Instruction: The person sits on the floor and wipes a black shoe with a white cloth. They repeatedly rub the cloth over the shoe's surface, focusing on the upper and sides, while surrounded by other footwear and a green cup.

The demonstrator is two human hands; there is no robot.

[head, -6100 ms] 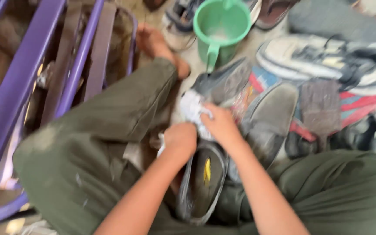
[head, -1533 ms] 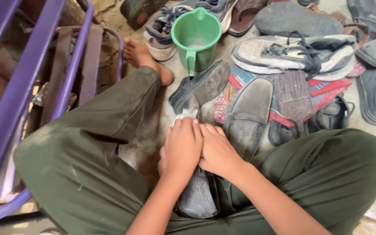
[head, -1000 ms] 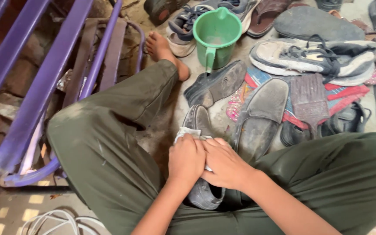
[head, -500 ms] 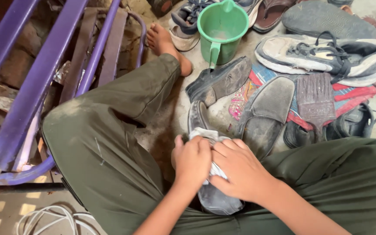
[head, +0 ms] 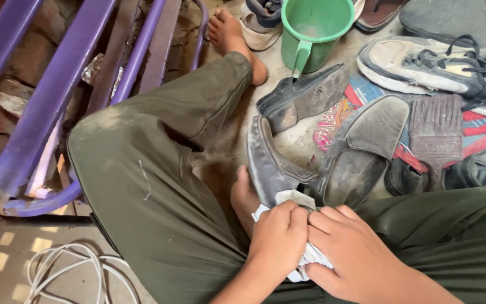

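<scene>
Both hands, the left hand (head: pixel 277 239) and the right hand (head: pixel 349 253), are gripping one white cloth (head: pixel 296 236) against one grey shoe (head: pixel 271 169) in the lap. One green mug (head: pixel 310 31) and one brush (head: pixel 435 132) are lying on the floor.

A green plastic jug (head: pixel 315 31) with a handle stands on the floor near the top, just beside a bare foot (head: pixel 233 35). Below it a dark shoe (head: pixel 304 97) lies on its side, and a worn grey slip-on (head: pixel 361 149) lies sole up over a colourful cloth (head: pixel 333 121). A wooden brush (head: pixel 436 132) rests bristles up to the right, under a laced grey sneaker (head: pixel 434 63). A purple metal frame (head: pixel 57 95) fills the left, white cable (head: pixel 68 273) coiled below it
</scene>
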